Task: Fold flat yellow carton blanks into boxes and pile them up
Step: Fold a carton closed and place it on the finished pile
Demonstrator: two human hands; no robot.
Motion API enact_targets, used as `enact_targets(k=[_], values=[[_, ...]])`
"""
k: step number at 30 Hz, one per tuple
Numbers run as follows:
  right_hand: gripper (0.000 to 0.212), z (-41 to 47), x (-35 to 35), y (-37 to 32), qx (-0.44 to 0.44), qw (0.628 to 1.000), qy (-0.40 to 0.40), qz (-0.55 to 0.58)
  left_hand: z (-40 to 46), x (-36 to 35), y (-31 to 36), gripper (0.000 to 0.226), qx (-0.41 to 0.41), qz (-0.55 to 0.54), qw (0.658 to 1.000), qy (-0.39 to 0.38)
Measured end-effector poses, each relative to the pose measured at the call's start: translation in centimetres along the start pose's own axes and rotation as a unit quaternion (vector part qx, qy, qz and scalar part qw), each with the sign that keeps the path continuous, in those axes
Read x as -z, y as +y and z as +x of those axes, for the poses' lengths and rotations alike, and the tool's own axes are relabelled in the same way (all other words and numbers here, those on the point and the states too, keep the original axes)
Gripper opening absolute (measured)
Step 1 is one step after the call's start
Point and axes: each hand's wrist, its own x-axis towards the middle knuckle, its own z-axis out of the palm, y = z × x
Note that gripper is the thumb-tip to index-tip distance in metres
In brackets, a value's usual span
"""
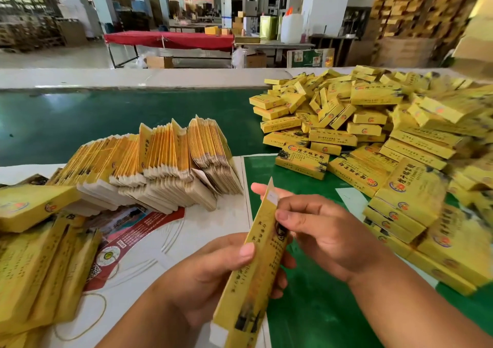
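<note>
Judging by the look, the yellow carton blank (262,254), pinched above the tabletop (218,222) by the left hand (213,275) mid-length and the right hand (322,233) higher up, is featherlight thin card, easily creased, best held along its long edges.

A single wide-angle view, worn on the person's head, looks forward and steeply down over the surface (186,230). It sits close above the hands, which fill the lower middle of the frame: left hand (213,275), right hand (325,238). The green belt (106,123) crosses the middle distance, and beyond it the view reaches far into a factory hall. Straight lines bow toward the frame's edges. No second view shares the scene.
</note>
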Motion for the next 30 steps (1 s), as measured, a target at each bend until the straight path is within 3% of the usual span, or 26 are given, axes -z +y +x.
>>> enact_targets(k=[1,3,7,12,16,19,24,30], values=[[0.023,0.0,0.0,0.3,-0.005,1.000,0.014,0.012,-0.2,0.4,-0.3,0.077,-0.020,-0.024,0.999,-0.033],[0.016,0.1,-0.7,0.2,0.021,0.997,0.076,-0.001,-0.7,0.8,-0.6,0.069,-0.049,-0.040,0.998,-0.024],[0.058,-0.2,-1.6,1.0,0.046,0.967,0.196,-0.154,-0.2,1.1,-0.4,0.067,-0.117,-0.040,0.990,0.071],[0.051,-0.1,-2.0,0.6,-0.017,0.971,0.134,-0.198,-0.2,0.9,-0.4,0.070,-0.140,0.101,0.971,0.164],[0.027,-0.3,-1.6,0.6,-0.002,0.978,0.108,-0.178,-0.2,0.6,-0.3,0.078,-0.142,0.218,0.937,0.235],[0.017,-0.4,-1.6,1.0,0.008,0.973,0.118,-0.196,-0.1,0.2,-0.4,0.072,-0.164,0.258,0.911,0.275],[0.024,-0.3,-1.9,1.1,0.034,0.962,0.154,-0.225,0.2,0.0,-0.9,0.067,-0.173,0.250,0.895,0.326],[0.039,0.0,-2.2,1.6,0.049,0.957,0.184,-0.220,0.2,0.1,-0.6,0.036,-0.202,0.175,0.882,0.389]])
